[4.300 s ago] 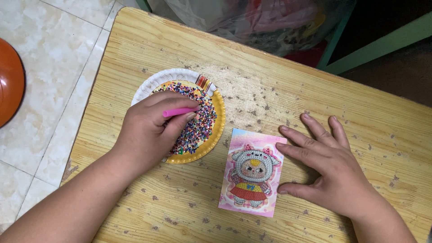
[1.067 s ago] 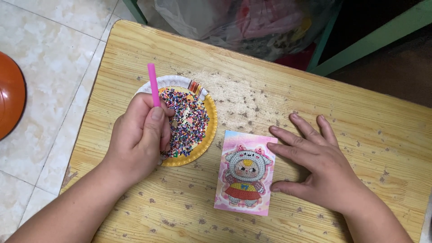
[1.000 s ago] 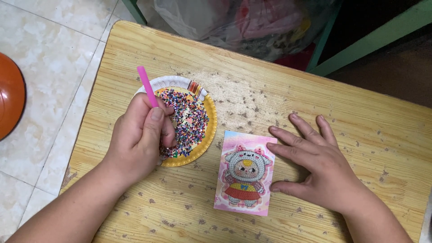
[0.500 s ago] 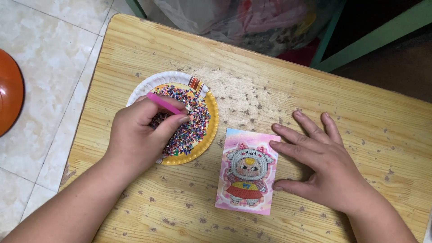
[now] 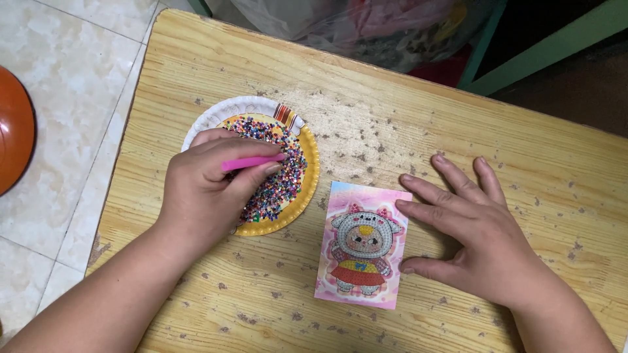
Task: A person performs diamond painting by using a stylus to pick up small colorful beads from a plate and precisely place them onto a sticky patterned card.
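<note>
1. Left hand — closed around a pink pen-like tool, pinched between thumb and fingers; the tool lies nearly level, its tip pointing right over the beads.
2. Paper plate — yellow inside with a white patterned rim, resting on the left part of the table; the left hand covers its left portion.
3. Beads — a heap of small multicoloured pieces filling the plate; the tool's tip sits at or just above them, and contact cannot be told.
4. Right hand — released and flat, palm down on the table, fingers spread; its fingertips touch the right edge of the card.
5. Card — pink, upright rectangle bearing a bead-covered cartoon figure in a grey hood and red skirt; it lies flat just beside the plate, to its lower right.
6. Wooden table — pale grain with dark flecks.
7. Orange dish — on the tiled floor, well apart at left.
</note>
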